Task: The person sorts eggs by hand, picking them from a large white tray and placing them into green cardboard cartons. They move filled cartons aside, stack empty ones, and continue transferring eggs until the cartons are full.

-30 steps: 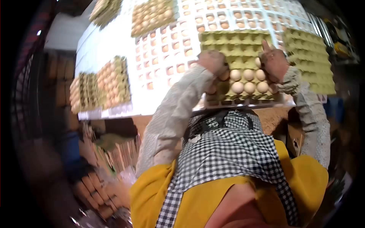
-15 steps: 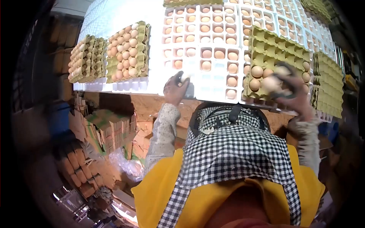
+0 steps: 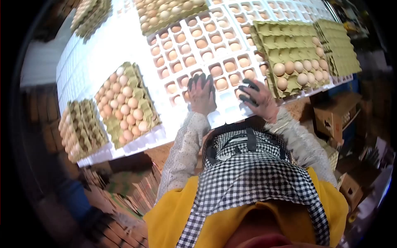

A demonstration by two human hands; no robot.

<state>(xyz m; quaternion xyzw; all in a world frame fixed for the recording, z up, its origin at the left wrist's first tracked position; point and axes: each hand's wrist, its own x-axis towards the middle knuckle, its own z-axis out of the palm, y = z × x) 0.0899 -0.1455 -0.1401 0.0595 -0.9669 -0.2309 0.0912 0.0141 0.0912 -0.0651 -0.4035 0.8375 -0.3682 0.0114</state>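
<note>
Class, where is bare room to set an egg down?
Free: white tray compartments between the left hand and right hand, at the front edge; the part-filled carton's far cups, behind its eggs. Crowded: egg-filled compartments beyond both hands.

In white cell tray (image 3: 226,105), one egg (image 3: 240,94) is being straddled by right hand (image 3: 262,102); left hand (image 3: 202,98) is being held palm-down alongside. Right hand is being flanked by part-filled yellow-green carton (image 3: 285,53) on its outer side.

Below the near edge of the table (image 3: 118,153), cardboard sheets (image 3: 134,194) are stacked leftward; cardboard boxes (image 3: 326,120) are seen toward the right corner.
</note>
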